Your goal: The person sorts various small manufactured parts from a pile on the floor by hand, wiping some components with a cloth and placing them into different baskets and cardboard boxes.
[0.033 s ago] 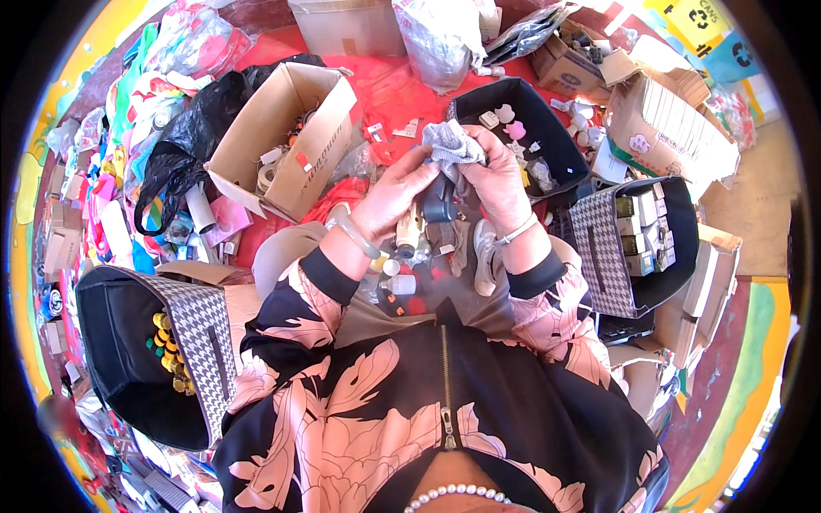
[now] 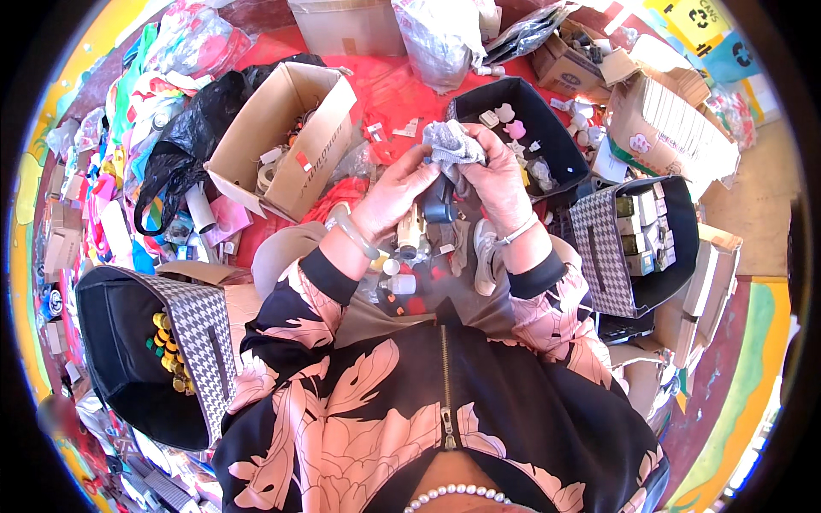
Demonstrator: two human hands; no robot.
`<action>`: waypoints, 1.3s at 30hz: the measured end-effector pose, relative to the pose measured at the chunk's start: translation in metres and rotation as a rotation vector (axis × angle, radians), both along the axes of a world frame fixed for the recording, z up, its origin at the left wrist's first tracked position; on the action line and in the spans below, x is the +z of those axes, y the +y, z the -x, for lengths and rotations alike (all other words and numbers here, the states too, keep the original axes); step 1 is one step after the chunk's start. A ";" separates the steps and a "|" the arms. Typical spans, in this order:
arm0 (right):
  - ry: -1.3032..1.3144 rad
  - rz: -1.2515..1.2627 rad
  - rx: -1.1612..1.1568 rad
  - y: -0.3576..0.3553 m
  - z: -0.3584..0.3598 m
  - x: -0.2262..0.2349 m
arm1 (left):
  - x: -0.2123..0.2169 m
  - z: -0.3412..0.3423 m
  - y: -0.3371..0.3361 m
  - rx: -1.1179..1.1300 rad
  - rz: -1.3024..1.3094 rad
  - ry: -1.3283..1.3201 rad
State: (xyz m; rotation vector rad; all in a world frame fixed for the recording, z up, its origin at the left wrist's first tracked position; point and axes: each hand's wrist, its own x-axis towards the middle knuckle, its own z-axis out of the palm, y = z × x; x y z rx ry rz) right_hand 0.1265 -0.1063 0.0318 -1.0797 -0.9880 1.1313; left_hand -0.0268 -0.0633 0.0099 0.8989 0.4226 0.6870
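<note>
My two hands meet in front of my chest over the red floor covering. My right hand (image 2: 499, 181) grips a crumpled grey cloth (image 2: 452, 142) and presses it onto a small dark blue container (image 2: 440, 209). My left hand (image 2: 396, 193) holds that container from the left, its fingertips touching the cloth. A pale bangle sits on my left wrist and a thin bracelet on my right. Several small bottles (image 2: 402, 275) lie on my lap just below the hands.
An open cardboard box (image 2: 295, 141) stands to the left, with a black plastic bag (image 2: 171, 175) beside it. A black bin (image 2: 547, 115) of small pieces lies behind the hands. Houndstooth bins stand at right (image 2: 603, 256) and lower left (image 2: 201, 342). Boxes and packets crowd the edges.
</note>
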 end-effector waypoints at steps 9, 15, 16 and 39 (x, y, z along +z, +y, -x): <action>-0.279 -0.118 0.057 -0.003 -0.007 0.017 | -0.001 0.003 -0.001 -0.117 0.261 -0.163; 0.328 -0.186 -0.083 -0.002 -0.049 0.011 | 0.006 0.007 0.011 -0.072 0.297 -0.306; 0.366 -0.168 -0.110 -0.003 -0.055 0.019 | 0.006 0.009 0.012 -0.070 0.308 -0.318; 0.457 -0.156 -0.308 0.013 -0.009 -0.006 | -0.003 0.000 -0.003 -0.153 0.291 -0.251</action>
